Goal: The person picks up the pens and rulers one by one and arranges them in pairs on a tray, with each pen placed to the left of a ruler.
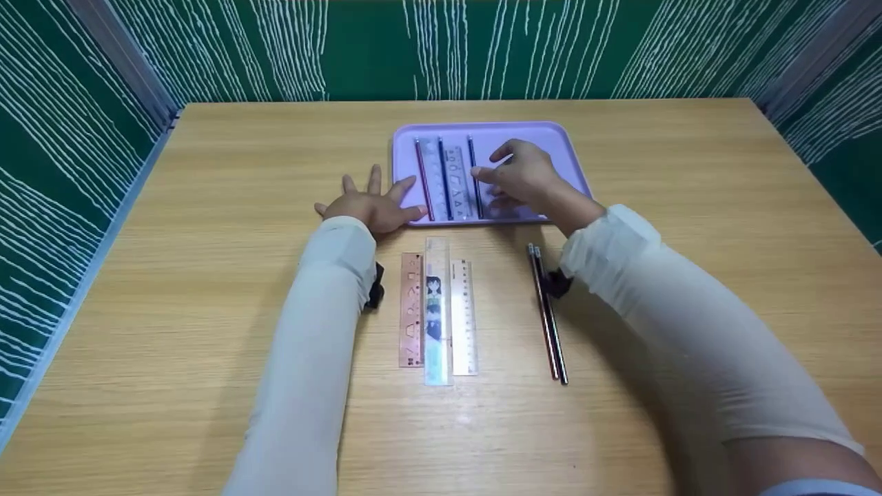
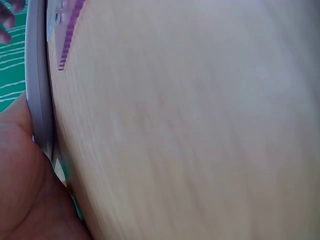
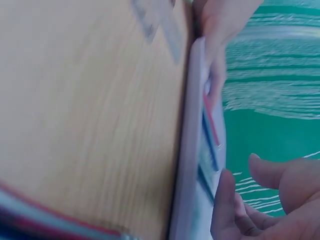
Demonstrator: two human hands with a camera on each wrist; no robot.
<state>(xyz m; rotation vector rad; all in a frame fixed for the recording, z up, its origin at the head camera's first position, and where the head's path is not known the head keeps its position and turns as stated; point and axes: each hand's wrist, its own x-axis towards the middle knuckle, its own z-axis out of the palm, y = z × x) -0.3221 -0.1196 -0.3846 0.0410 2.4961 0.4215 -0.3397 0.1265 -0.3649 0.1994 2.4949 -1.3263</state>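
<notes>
A purple tray (image 1: 475, 128) lies at the back of the table. Inside it, side by side, are a red pencil (image 1: 423, 179), a clear ruler (image 1: 434, 176), a dark blue pencil (image 1: 444, 179), a clear stencil ruler (image 1: 456, 180) and another dark pencil (image 1: 475, 178). My left hand (image 1: 372, 209) is spread at the tray's left front corner, its thumb over the rim. Over the tray's right part is my right hand (image 1: 527, 176), just right of the last pencil. In the right wrist view its thumb and forefinger stand apart, with nothing visible between them.
In front of the tray lie a pink stencil ruler (image 1: 411, 310), a clear ruler with a cartoon figure (image 1: 437, 358) and a plain clear ruler (image 1: 464, 317). Two pencils (image 1: 548, 313) lie together below my right wrist. Green white-streaked panels (image 1: 372, 52) border the table.
</notes>
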